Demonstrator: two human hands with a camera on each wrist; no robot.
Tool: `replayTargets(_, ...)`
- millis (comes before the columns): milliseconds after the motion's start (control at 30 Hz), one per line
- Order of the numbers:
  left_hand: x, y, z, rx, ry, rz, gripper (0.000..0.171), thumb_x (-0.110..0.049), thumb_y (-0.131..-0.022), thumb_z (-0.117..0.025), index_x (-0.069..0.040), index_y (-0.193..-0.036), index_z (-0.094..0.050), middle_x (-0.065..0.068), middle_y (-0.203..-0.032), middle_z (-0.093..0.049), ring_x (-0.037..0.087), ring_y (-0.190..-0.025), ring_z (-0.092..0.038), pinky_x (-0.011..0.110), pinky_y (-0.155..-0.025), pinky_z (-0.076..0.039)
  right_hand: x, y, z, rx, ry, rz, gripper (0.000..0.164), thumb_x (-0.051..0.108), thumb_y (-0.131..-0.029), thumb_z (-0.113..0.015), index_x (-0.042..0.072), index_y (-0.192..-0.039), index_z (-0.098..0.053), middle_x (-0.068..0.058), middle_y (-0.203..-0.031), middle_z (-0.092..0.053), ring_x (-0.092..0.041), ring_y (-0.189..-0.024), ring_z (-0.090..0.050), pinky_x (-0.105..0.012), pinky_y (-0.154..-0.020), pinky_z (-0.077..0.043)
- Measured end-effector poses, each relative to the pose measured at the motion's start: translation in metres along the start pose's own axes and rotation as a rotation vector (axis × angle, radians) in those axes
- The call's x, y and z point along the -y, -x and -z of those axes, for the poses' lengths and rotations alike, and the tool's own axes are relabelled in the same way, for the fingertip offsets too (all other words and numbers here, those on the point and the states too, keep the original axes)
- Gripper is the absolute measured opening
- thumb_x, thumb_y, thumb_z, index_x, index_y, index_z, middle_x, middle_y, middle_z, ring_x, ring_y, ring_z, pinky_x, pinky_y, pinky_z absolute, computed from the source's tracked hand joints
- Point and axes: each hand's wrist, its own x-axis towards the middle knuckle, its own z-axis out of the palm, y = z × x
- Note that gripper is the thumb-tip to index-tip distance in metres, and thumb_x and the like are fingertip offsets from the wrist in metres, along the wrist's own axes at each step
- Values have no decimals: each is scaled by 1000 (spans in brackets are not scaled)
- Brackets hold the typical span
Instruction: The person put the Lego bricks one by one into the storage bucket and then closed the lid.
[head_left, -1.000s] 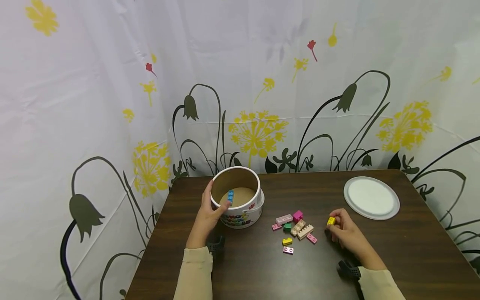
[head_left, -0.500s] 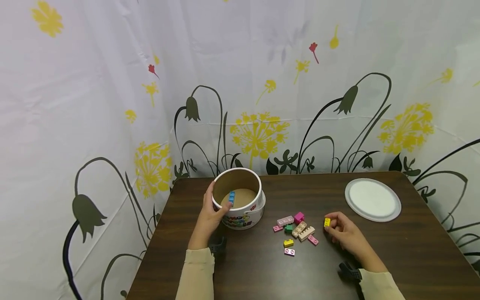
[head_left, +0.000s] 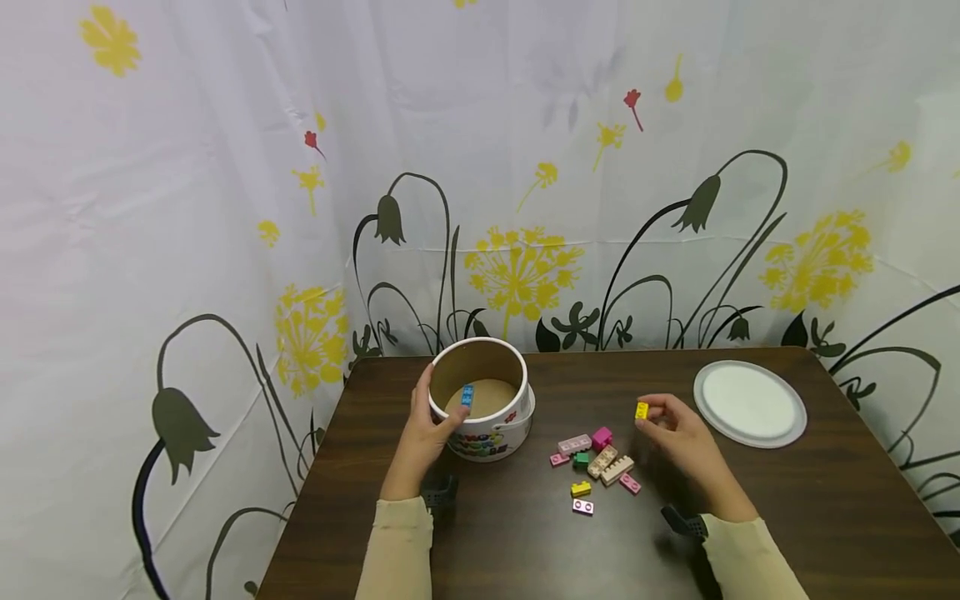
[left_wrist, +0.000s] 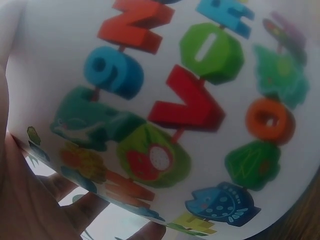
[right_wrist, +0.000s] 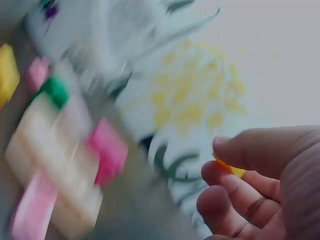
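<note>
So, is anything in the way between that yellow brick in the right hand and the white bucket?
Nothing visible stands between the held yellow brick and the open white bucket. The loose bricks lie low on the table, and the left hand grips the bucket's left side.

I see a small yellow brick [head_left: 642,411] pinched in the right grip [head_left: 681,437], above the tabletop [head_left: 525,550]; the white, picture-printed tub [head_left: 480,444] is open, the left grip [head_left: 422,437] at its rim, a blue brick [head_left: 468,395] showing inside.
</note>
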Motion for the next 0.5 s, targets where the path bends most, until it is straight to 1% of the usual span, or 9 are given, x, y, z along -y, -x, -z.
replayTargets(100,-1,-2,1,0,0,-4,102,-44,-97,-79,-43,-174,-13,12,-174,-26,51,-155,-37,75,-123,-33,32,-16,-14,23,-124,11,51,32,-103,-77,11,-147,-59,-5,-108,-63,-16,-73,-56,-27,-60,-50)
replayTargets(233,-2,-4,1,-3,-6,-14,102,-43,-97,-79,-40,-175,-13,14,-175,-25,51,-156,-37,75,-123,-32,73,-41,-38,74,-310,59,46,29,-104,-76,12,-144,-59,2,-99,-63,-12,-67,-52,-25,-57,-44)
replayTargets(333,-1,-4,-2,2,-10,-17,103,-45,-97,-79,-38,-175,-13,14,-176,-24,51,-156,-36,75,-124,-32,98,-59,-60,97,-412,70,44,27,-104,-75,13,-142,-58,1,-98,-63,-10,-66,-52,-24,-57,-42)
replayTargets(433,-1,-2,-2,-4,-5,-11,103,-47,-96,-80,-40,-175,-13,12,-175,-25,50,-156,-37,74,-124,-32,119,-73,-85,118,-511,57,42,25,-105,-75,12,-142,-59,3,-97,-64,-8,-65,-51,-22,-57,-40)
replayTargets(500,-1,0,-1,-9,-3,-9,102,-45,-97,-80,-41,-174,-14,12,-175,-26,51,-156,-37,74,-124,-32,134,-81,-102,133,-576,54,41,22,-106,-73,9,-143,-59,5,-88,-60,-7,-60,-46,-22,-54,-37)
